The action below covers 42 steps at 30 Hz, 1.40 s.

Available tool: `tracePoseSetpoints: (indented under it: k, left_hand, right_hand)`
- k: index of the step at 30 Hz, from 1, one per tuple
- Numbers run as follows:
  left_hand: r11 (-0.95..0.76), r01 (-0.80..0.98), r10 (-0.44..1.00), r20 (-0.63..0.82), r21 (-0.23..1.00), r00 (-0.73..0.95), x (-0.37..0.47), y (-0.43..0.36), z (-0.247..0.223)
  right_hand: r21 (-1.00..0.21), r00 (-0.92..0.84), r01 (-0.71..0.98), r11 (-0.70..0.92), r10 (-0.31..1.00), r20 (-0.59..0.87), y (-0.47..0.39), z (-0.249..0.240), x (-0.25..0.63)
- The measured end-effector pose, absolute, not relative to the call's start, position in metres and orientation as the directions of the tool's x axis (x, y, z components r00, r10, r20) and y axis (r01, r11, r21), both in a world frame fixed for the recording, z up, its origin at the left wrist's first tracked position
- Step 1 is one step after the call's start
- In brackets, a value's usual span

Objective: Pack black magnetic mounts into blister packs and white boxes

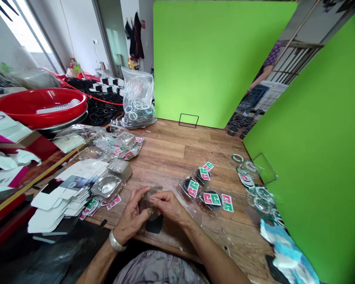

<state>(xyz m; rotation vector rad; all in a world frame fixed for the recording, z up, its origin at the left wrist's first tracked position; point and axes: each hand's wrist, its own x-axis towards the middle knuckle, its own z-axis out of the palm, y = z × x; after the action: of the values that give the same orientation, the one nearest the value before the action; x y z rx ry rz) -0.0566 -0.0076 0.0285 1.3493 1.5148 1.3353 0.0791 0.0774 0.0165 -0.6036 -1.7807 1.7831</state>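
Note:
Near the table's front edge, my left hand (133,215) and my right hand (170,205) are both closed on a thin clear plastic piece (148,203). My fingers cover much of it, so its full shape is hidden. A small black flat piece (154,225) lies just below them on the wood. To the right sit black round items in clear wrapping (187,187) with red-and-green cards on them, and one loose card (227,202) lies beside. Left of my hands are clear plastic trays (108,185) and a pile of white folded cartons (56,205).
At the back left stand a red basin (41,104) and a clear bag of rings (139,100). Loose rings (262,199) and a blue-white cloth (290,252) lie on the right. Green panels (221,59) border the table (168,150). Another person's arm (262,77) shows behind.

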Motion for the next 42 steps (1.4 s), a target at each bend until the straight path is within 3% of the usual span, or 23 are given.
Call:
tracePoseSetpoints:
  k: [7, 17, 28, 31, 35, 39, 42]
  left_hand:
    - [-0.094, 0.277, 0.968, 0.153, 0.956, -0.197, -0.059, -0.007, 0.025]
    - [-0.056, 0.259, 0.973, 0.110, 0.964, -0.201, -0.058, -0.004, 0.030]
    - [-0.054, 0.258, 0.977, 0.104, 0.965, -0.184, -0.059, -0.002, 0.030]
    - [-0.064, 0.277, 0.980, 0.113, 0.959, -0.162, -0.060, -0.003, 0.026]
    - [-0.101, 0.380, 0.976, 0.166, 0.919, -0.143, -0.057, -0.006, 0.021]
    - [-0.118, 0.493, 0.957, 0.231, 0.862, -0.176, -0.046, -0.008, 0.022]
    - [-0.097, 0.465, 0.950, 0.222, 0.880, -0.220, -0.042, -0.007, 0.023]
  right_hand:
    - [-0.992, -0.747, -0.049, 0.116, 0.655, 0.114, 0.075, 0.015, 0.082]
    - [-0.996, -0.737, -0.089, -0.008, 0.673, 0.061, 0.079, 0.010, 0.080]
    - [-0.993, -0.745, -0.114, -0.033, 0.664, 0.064, 0.080, 0.005, 0.080]
    - [-0.987, -0.741, -0.075, 0.144, 0.654, 0.152, 0.077, 0.014, 0.083]
    - [-0.882, -0.691, 0.063, 0.467, 0.658, 0.299, 0.068, 0.029, 0.085]
    - [-0.871, -0.555, 0.196, 0.451, 0.783, 0.280, 0.054, 0.029, 0.079]
    - [-0.876, -0.447, 0.220, 0.430, 0.842, 0.301, 0.048, 0.024, 0.077]
